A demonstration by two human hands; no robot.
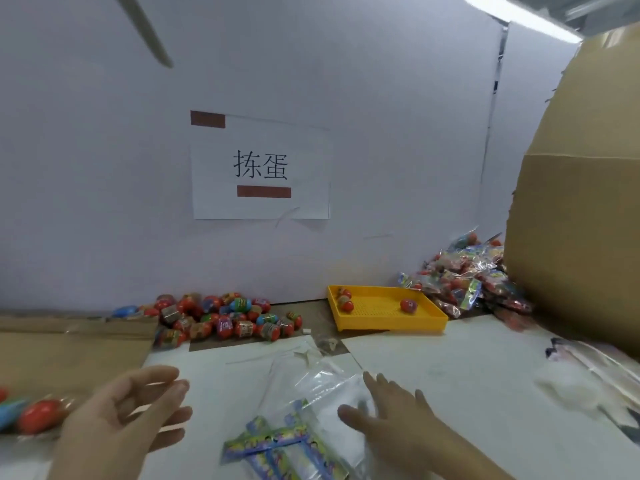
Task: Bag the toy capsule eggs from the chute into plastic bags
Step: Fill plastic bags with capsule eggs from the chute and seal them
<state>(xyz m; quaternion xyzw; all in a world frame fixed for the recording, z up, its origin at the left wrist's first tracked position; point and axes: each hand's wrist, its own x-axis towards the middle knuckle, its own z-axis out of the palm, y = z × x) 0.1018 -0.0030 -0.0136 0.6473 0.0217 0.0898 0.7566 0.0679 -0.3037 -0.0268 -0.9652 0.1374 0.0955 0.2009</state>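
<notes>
Right hand (391,407) flat on crinkly clear plastic bags (311,386) — glossy round eggs (221,317) beyond

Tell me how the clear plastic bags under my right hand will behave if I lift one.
Probably floppy: the plastic bags are thin clear film, lying wrinkled and flat. Likely light too. The glossy sheets may slide over each other, so the right hand resting on them could drag several.

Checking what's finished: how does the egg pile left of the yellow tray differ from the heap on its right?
The left pile is loose eggs; the right heap is eggs packed in clear printed bags. The left pile lies spread low and flat; the right heap is stacked higher, up against the cardboard box. Both are mostly red capsule eggs and flank the yellow tray.
</notes>
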